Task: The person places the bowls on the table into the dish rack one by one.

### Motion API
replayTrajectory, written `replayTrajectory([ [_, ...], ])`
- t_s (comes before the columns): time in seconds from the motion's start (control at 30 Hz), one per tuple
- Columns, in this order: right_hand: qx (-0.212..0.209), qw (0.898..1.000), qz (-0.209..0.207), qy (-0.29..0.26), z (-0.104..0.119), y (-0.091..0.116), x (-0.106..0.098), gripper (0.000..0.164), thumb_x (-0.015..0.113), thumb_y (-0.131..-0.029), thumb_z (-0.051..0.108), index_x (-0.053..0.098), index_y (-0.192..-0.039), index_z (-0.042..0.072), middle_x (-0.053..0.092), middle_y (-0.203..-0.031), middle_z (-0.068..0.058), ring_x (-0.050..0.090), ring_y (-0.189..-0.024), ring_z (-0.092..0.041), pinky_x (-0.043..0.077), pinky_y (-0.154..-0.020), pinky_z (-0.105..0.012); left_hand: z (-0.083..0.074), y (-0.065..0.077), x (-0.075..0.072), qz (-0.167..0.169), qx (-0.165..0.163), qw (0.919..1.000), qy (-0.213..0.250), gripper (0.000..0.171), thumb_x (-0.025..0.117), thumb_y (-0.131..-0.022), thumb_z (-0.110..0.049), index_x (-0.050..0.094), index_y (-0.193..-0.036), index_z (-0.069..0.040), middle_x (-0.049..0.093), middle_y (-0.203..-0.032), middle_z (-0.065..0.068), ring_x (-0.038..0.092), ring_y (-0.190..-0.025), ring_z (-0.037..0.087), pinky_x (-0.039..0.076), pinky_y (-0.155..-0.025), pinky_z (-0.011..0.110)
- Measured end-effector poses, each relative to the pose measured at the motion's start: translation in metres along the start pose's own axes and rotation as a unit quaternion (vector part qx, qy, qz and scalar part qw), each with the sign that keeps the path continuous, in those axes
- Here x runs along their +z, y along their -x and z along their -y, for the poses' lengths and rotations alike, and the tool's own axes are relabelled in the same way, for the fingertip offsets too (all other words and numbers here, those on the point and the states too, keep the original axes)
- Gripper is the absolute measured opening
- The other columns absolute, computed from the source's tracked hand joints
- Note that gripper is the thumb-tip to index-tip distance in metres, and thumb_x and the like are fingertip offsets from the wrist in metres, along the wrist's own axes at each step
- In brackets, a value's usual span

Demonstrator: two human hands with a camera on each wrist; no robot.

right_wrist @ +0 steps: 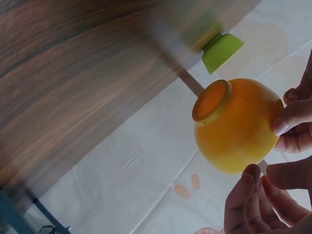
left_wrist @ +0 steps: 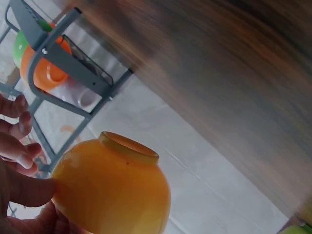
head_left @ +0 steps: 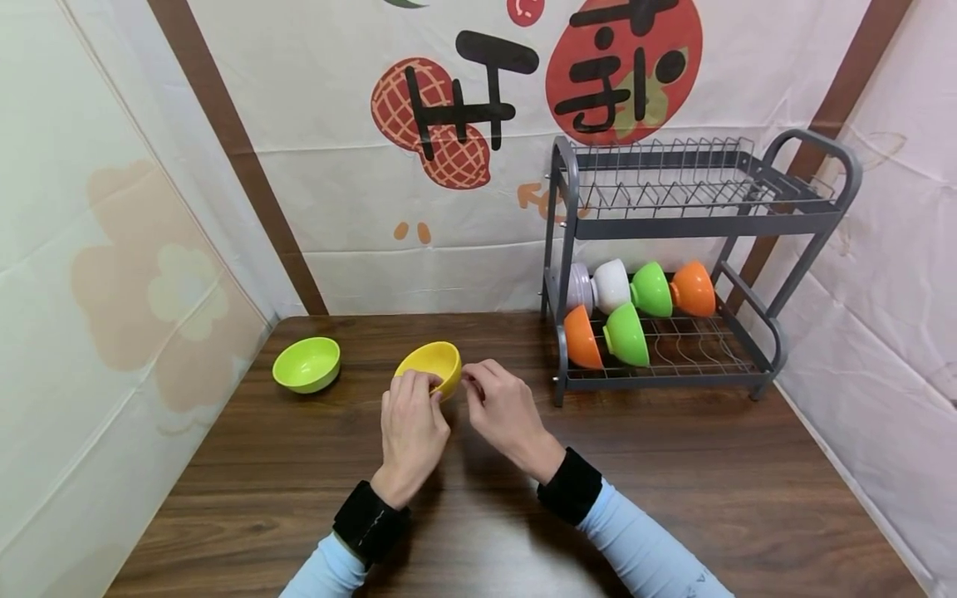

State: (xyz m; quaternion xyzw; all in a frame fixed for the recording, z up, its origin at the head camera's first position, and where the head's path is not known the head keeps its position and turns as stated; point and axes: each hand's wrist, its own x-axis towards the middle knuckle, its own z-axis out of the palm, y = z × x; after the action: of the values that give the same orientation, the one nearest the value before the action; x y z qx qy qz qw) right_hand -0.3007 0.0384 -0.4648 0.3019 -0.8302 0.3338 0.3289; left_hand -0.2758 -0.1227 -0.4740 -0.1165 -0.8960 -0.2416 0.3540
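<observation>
A yellow bowl is held up off the table in a tilt, its foot ring facing down in both wrist views. My left hand pinches its rim, with the thumb on the outer wall in the left wrist view. Close by the bowl's right side is my right hand, its fingers loosely bent with nothing between them. In the left wrist view those fingertips appear apart from the yellow wall. To the left, a lime green bowl stands upright on the table.
A grey two-tier dish rack stands at the right of the wooden table. On its lower tier, white, green and orange bowls sit on edge. The upper tier holds no dishes. Printed cloth walls close in the back and sides.
</observation>
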Motion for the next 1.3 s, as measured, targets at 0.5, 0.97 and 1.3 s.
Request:
replayTrajectory([
  [0.5, 0.025, 1.0, -0.011, 0.016, -0.014, 0.006, -0.02, 0.018, 0.076, -0.094, 0.0, 0.074, -0.111, 0.004, 0.067, -0.105, -0.006, 0.067, -0.083, -0.013, 0.058, -0.073, -0.025, -0.021, -0.006, 0.015, 0.014, 0.042, 0.9989, 0.015, 0.019, 0.075, -0.089, 0.007, 0.065, -0.103, -0.002, 0.06, -0.098, 0.012, 0.056, -0.096, 0.034, 0.041, -0.075, 0.041],
  [0.97, -0.005, 0.999, 0.016, 0.027, -0.031, 0.016, -0.035, 0.025, 0.071, -0.094, -0.009, 0.072, -0.117, 0.002, 0.066, -0.12, -0.012, 0.067, -0.107, -0.025, 0.057, -0.094, -0.037, -0.035, -0.014, 0.027, 0.013, 0.124, 0.9922, 0.012, 0.02, 0.07, -0.087, 0.013, 0.067, -0.101, -0.002, 0.06, -0.1, 0.011, 0.055, -0.093, 0.032, 0.038, -0.071, 0.037],
  [1.3, -0.004, 0.998, 0.054, 0.042, -0.037, 0.022, -0.048, 0.022, 0.07, -0.095, -0.008, 0.07, -0.115, 0.003, 0.069, -0.11, -0.008, 0.067, -0.099, -0.02, 0.056, -0.096, -0.036, -0.038, -0.02, 0.031, 0.02, 0.174, 0.9845, 0.011, 0.021, 0.062, -0.089, 0.014, 0.068, -0.101, -0.003, 0.06, -0.106, 0.011, 0.054, -0.102, 0.033, 0.037, -0.075, 0.04],
])
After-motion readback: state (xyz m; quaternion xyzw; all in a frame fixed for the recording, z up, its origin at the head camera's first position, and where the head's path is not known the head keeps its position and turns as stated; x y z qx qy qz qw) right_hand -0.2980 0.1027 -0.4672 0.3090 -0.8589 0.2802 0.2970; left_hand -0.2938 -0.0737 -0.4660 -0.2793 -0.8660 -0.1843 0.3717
